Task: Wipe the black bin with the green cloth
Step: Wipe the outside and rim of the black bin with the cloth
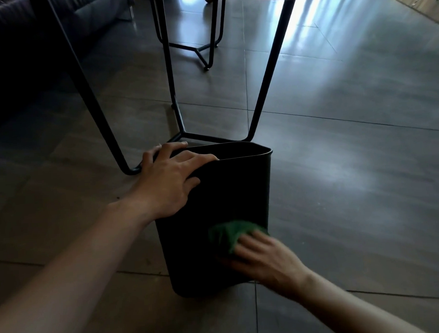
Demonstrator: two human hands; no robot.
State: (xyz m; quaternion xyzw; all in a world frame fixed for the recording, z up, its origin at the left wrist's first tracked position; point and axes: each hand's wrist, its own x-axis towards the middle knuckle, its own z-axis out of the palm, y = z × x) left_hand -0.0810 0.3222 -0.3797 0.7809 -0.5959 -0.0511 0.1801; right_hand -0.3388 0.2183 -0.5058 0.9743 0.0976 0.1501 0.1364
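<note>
The black bin (229, 188) stands upright on the tiled floor, its open top facing away from me. My left hand (170, 178) grips the bin's near left rim, fingers spread over the edge. My right hand (264, 256) presses the crumpled green cloth (230, 233) flat against the lower part of the bin's near wall; the hand is slightly blurred. Part of the cloth is hidden under my fingers.
Black metal table legs (267, 73) rise just behind the bin, with a floor crossbar (212, 136) touching close to its far rim. A second frame of legs (208, 48) stands farther back. A dark sofa (19, 49) fills the upper left. Grey floor tiles (364, 160) stretch to the right.
</note>
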